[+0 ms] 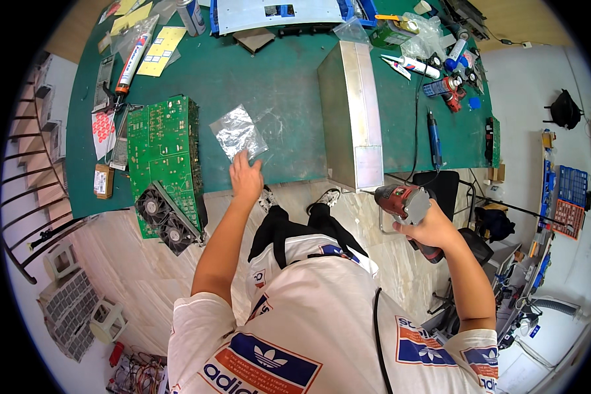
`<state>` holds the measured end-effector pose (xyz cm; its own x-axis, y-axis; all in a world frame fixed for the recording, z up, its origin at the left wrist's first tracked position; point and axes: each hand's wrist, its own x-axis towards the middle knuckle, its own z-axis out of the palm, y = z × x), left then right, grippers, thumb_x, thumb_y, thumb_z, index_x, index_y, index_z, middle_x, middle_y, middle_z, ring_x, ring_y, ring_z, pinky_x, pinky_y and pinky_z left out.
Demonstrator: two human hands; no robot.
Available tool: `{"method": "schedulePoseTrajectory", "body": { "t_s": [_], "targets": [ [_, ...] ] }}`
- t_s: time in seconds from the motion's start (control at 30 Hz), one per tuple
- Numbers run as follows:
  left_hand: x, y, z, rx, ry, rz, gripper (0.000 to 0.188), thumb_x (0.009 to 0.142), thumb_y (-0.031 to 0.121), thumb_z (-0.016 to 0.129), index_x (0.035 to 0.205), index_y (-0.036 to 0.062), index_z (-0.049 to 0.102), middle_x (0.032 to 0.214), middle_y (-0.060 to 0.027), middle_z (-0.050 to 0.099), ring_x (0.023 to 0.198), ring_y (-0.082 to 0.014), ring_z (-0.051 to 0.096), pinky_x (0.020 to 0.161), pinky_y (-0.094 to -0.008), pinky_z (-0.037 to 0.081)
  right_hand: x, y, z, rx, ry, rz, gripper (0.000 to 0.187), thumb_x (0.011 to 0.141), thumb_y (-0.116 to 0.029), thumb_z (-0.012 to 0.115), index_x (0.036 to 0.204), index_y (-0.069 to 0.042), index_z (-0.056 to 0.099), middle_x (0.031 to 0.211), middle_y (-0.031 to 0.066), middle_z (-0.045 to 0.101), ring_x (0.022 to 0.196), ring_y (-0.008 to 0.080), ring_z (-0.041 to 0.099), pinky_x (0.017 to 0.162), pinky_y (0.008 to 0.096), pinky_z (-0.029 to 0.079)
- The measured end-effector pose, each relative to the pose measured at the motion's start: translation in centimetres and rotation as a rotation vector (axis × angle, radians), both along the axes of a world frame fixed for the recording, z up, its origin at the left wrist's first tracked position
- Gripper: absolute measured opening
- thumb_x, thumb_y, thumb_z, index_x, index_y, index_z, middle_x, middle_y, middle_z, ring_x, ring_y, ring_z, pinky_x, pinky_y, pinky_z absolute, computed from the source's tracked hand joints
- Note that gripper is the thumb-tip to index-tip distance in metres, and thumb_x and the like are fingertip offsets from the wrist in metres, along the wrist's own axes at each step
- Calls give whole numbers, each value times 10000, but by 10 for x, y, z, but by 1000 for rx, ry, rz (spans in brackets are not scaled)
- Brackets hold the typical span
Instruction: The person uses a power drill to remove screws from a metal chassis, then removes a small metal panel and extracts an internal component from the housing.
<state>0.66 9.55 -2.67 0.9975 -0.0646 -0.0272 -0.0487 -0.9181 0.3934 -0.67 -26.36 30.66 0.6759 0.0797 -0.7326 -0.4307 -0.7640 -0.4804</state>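
1. The landmark is a long, silver, rectangular metal case point(351, 118), lying on the green worktop point(289, 98) with its narrow near end at the worktop's near edge.
2. Right of the case's near end, the person's right hand point(428, 226) holds a red-and-grey, pistol-shaped power drill point(399, 200). Its grip is clamped on the drill's handle, thumb along the side. The drill's nose points left toward the case's near end; whether its tip touches the case cannot be told.
3. Left of the case, well apart from it, the left hand point(246, 178) reaches over the worktop's edge. Its fingers touch the lower edge of a clear, crinkled plastic bag point(238, 129); whether that grip is pinched together on the bag or merely resting there cannot be told.
4. The bag lies flat on the worktop, left of the case.
5. Farther left of the case, beyond the bag, stands a green printed circuit board point(161, 141), with a pair of black square fans point(165, 220) at its near end.
6. Right of the case lies a slim blue pen-shaped tool point(435, 141), and farther from the person on that side, a white nozzled tube point(420, 65).
7. Past the case's far end, toward the left, sits a pale panel with blue edges point(249, 18).
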Motion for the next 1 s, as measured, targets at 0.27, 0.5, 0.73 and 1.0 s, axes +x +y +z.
{"method": "schedulePoseTrajectory", "body": {
  "t_s": [0.27,0.5,0.73,1.0],
  "targets": [
    [12,46,-22,-140,-79,12,246,907,104,633,1133,51,716,1209,-138,682,1169,-342,610,1009,-483,459,-4,-6,-2,62,-28,-38,454,786,-123,818,1175,-28,606,885,68,668,652,160,654,601,334,556],
    [32,17,75,-411,-161,36,124,908,115,687,1003,42,719,999,-153,710,896,-370,686,782,-432,554,-10,-15,-7,92,-5,-137,510,790,-92,815,1239,-23,583,921,68,646,655,166,651,590,335,562],
    [14,-36,108,-652,-187,-78,154,860,16,697,1013,12,715,948,-143,687,709,-268,665,659,-351,542,-15,-16,-5,119,-46,-145,439,806,-35,769,1206,-29,588,925,34,638,645,113,603,540,289,523],
    [-2,-75,130,-792,-44,-185,348,817,-56,679,1154,29,679,1050,-129,656,669,-219,601,656,-334,530,-18,-1,17,323,-109,-202,451,817,-52,783,1215,2,576,940,60,640,676,135,635,558,298,532]
  ]
}}
